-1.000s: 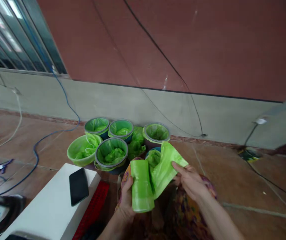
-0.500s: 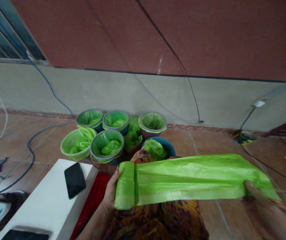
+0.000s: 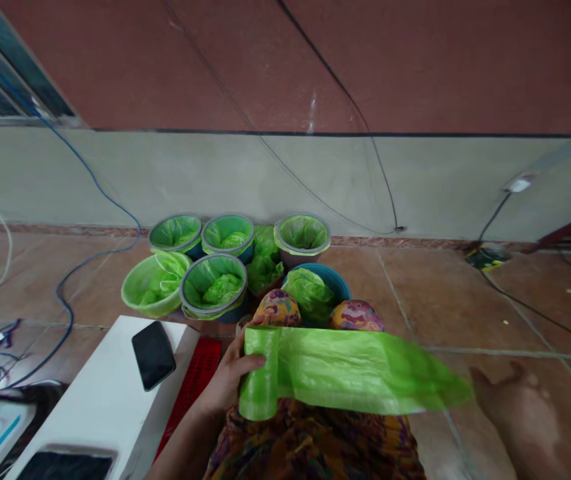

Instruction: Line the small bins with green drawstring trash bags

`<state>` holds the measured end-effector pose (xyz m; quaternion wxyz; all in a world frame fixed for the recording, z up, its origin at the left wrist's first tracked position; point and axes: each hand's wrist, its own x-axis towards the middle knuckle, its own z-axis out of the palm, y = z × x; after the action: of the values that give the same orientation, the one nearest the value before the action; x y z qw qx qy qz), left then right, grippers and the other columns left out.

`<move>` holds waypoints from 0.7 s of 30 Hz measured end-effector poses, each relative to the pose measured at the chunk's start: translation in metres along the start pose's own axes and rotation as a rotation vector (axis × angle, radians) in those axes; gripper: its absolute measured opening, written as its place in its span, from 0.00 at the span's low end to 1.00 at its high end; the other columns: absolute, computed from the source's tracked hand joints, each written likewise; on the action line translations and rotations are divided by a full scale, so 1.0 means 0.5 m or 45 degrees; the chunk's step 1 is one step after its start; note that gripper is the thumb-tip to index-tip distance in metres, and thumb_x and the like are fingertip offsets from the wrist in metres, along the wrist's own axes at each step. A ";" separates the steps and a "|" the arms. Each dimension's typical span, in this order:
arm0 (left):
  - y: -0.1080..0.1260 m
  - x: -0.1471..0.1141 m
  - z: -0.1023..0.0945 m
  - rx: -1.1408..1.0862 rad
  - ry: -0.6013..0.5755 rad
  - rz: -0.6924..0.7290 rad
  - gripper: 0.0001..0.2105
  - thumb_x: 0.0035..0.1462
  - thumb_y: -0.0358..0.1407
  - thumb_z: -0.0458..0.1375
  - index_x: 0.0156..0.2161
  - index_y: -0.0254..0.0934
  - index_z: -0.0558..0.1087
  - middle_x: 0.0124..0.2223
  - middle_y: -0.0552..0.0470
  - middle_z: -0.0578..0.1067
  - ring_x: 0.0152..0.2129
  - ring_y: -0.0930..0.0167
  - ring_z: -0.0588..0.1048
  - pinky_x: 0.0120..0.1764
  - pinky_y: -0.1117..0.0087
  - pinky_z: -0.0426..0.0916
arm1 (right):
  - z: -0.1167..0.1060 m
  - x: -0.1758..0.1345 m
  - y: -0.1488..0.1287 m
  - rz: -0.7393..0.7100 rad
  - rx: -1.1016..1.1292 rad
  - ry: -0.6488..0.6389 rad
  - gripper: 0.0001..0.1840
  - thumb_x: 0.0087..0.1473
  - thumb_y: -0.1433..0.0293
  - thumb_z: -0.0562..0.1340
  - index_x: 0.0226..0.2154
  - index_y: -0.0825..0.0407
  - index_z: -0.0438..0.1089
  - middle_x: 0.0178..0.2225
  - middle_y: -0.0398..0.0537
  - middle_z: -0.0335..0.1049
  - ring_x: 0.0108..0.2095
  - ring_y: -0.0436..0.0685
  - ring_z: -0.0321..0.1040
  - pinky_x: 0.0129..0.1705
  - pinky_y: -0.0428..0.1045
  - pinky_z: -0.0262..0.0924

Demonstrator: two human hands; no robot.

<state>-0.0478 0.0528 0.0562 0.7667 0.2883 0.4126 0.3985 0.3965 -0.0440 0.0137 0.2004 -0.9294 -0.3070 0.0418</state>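
Observation:
My left hand is closed round a roll of green plastic bags, its thumb across the front of the roll. A length of green bag film stretches from the roll to the right over my lap and narrows to a loose, blurred end. Just beyond that end is my right hand, smeared by motion. Its thumb and fingers look spread, with nothing seen between them. Behind the roll stand several bins lined with green bags, among them a grey-rimmed bin and a blue bin.
To my left a white bench bears a black phone and a second dark device. A red crate is beside it. A pale green basin stands near the bins. A blue cable crosses the floor.
My right hand has come off the film's end, which now hangs loose and has drawn back leftward. My left hand has shifted slightly right with the roll. The view has tilted a little.

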 end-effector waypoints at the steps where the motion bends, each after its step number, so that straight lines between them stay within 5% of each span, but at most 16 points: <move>1: -0.002 0.001 0.000 -0.002 0.008 0.000 0.37 0.39 0.31 0.64 0.59 0.40 0.64 0.47 0.46 0.76 0.40 0.59 0.76 0.40 0.62 0.71 | -0.004 -0.011 -0.046 -0.098 -0.036 0.017 0.45 0.48 0.47 0.52 0.61 0.58 0.54 0.52 0.74 0.62 0.58 0.84 0.52 0.52 0.74 0.53; 3: -0.011 0.002 0.005 -0.036 0.002 -0.008 0.36 0.37 0.30 0.63 0.57 0.38 0.65 0.44 0.46 0.77 0.37 0.60 0.76 0.39 0.62 0.71 | -0.009 -0.049 -0.161 -0.384 0.127 -0.150 0.36 0.52 0.48 0.50 0.57 0.51 0.61 0.53 0.63 0.64 0.53 0.76 0.62 0.51 0.68 0.58; 7: -0.037 0.003 0.032 -0.159 -0.082 -0.057 0.36 0.35 0.28 0.62 0.56 0.38 0.66 0.42 0.47 0.78 0.35 0.61 0.77 0.40 0.61 0.71 | 0.011 -0.140 -0.391 -1.027 0.511 -0.992 0.27 0.58 0.53 0.51 0.54 0.48 0.64 0.50 0.51 0.70 0.46 0.60 0.68 0.47 0.54 0.63; 9: -0.050 -0.001 0.044 -0.195 -0.124 -0.052 0.37 0.34 0.27 0.62 0.55 0.40 0.65 0.44 0.47 0.77 0.38 0.61 0.76 0.42 0.61 0.70 | 0.033 -0.161 -0.454 -1.199 0.484 -1.319 0.24 0.58 0.55 0.53 0.50 0.50 0.68 0.45 0.50 0.73 0.42 0.57 0.69 0.44 0.51 0.62; 12: -0.055 -0.013 0.048 -0.072 -0.142 -0.027 0.36 0.33 0.25 0.64 0.53 0.40 0.66 0.44 0.49 0.76 0.37 0.64 0.75 0.41 0.65 0.69 | 0.059 -0.156 -0.477 -1.306 0.313 -1.695 0.17 0.57 0.59 0.56 0.39 0.53 0.73 0.32 0.45 0.73 0.30 0.52 0.66 0.32 0.46 0.59; 15: -0.033 -0.020 0.038 0.268 -0.163 -0.003 0.32 0.37 0.26 0.66 0.52 0.41 0.66 0.43 0.51 0.75 0.35 0.67 0.74 0.39 0.69 0.67 | 0.062 -0.142 -0.468 -1.240 0.318 -1.826 0.12 0.54 0.63 0.58 0.33 0.53 0.73 0.25 0.40 0.67 0.24 0.48 0.59 0.25 0.44 0.52; 21: 0.049 0.032 0.053 0.755 -0.330 0.205 0.21 0.45 0.31 0.63 0.48 0.38 0.72 0.46 0.48 0.74 0.42 0.64 0.72 0.43 0.67 0.66 | 0.030 -0.134 -0.476 -1.208 0.254 -1.664 0.09 0.51 0.68 0.58 0.29 0.54 0.73 0.23 0.41 0.67 0.24 0.48 0.58 0.26 0.44 0.50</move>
<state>-0.0283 0.0761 0.0816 0.6614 0.5789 0.3856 0.2805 0.2076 0.0956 0.0917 0.0589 -0.4661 -0.7179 0.5137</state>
